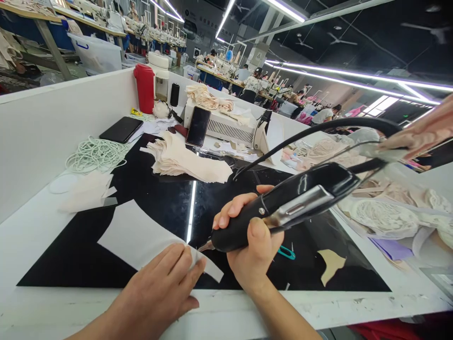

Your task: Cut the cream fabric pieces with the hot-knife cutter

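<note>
Your unclenched left hand (161,283) presses the white fabric panel (136,231), likely steadying it. Your right hand (255,250) grasps the black corded tool (293,193).

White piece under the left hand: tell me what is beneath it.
The white piece lies over the glossy black sheet, which shows around its edges. The left hand rests on top. Anything between the piece and the sheet is covered and cannot be seen.
</note>
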Motion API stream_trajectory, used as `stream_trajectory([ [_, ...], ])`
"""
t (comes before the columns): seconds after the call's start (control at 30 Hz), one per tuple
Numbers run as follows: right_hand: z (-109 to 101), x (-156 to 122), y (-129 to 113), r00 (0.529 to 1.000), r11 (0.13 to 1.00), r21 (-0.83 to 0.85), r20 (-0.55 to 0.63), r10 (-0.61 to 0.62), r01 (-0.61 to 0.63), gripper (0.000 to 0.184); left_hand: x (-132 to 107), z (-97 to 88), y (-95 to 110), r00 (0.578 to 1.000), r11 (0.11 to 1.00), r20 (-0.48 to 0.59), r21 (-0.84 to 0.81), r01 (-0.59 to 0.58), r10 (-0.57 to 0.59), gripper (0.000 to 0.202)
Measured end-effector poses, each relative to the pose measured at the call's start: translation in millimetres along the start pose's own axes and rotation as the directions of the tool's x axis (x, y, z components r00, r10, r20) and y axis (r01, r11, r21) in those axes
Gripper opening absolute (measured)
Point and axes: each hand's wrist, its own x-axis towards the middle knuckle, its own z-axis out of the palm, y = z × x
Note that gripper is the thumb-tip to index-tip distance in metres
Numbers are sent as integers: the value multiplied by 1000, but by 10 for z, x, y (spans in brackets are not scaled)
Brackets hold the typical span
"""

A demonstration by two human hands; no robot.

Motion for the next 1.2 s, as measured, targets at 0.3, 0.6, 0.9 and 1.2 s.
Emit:
stream_trajectory([
  [0.3, 40, 11, 90, 999, 997, 75, 31, 23, -25, 46, -78, 4, -102, 993, 994, 53, 10, -109, 109, 57],
  [0.6, 107, 19, 109, 998, 996, 71, 21, 57, -58, 44, -91, 6, -153, 989, 988, 6, 39, -150, 150, 43],
  [0.9, 167, 41, 153, 999, 995, 96, 25, 33, -35, 43, -105, 9, -153, 989, 986, 25, 74, -148, 147, 46],
  [1.2, 158, 62, 166, 999, 990, 138, 38, 17, -22, 41, 73, -322, -278, 991, 977, 0, -166, -134, 136, 35],
])
